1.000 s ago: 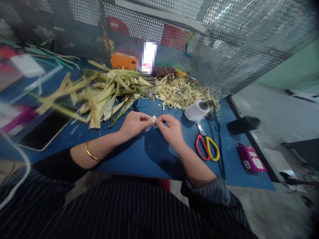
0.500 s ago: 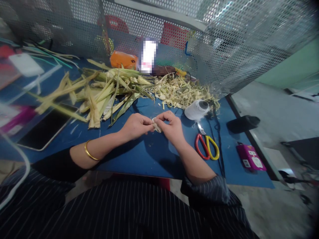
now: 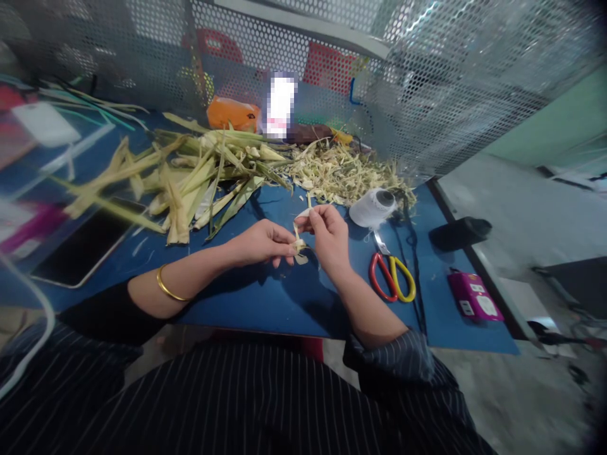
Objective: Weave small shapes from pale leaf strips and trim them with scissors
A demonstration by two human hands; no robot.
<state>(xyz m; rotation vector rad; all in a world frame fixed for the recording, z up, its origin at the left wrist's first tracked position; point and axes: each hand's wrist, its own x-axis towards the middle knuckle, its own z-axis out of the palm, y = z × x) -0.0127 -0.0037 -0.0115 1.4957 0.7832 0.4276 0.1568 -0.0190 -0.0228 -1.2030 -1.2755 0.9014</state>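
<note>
Between my hands is a small folded piece of corn husk (image 3: 299, 245), pale yellow with a loose flap hanging below. My left hand (image 3: 265, 243) pinches it between thumb and fingers. My right hand (image 3: 328, 234), a little higher, pinches the pale end of a husk strip that rises from the piece. Beyond my hands lie a heap of long corn husks (image 3: 203, 170) and a pile of shredded husk bits (image 3: 336, 170). A cone of white thread (image 3: 372, 207) rests to the right, with scissors (image 3: 392, 277) with red and yellow handles just nearer me.
A dark-screened tablet (image 3: 88, 243) lies left on the blue table (image 3: 284, 309). At the back stand an orange packet (image 3: 232, 114) and a lit, pixelated screen (image 3: 281, 104) before a perforated metal panel (image 3: 284, 38). Rightward are a black cylinder (image 3: 459, 232) and a magenta pack (image 3: 474, 295).
My hands were close together on the piece. Now my right hand has moved up, drawing a strip out, while my left hand keeps the piece slightly lower.
</note>
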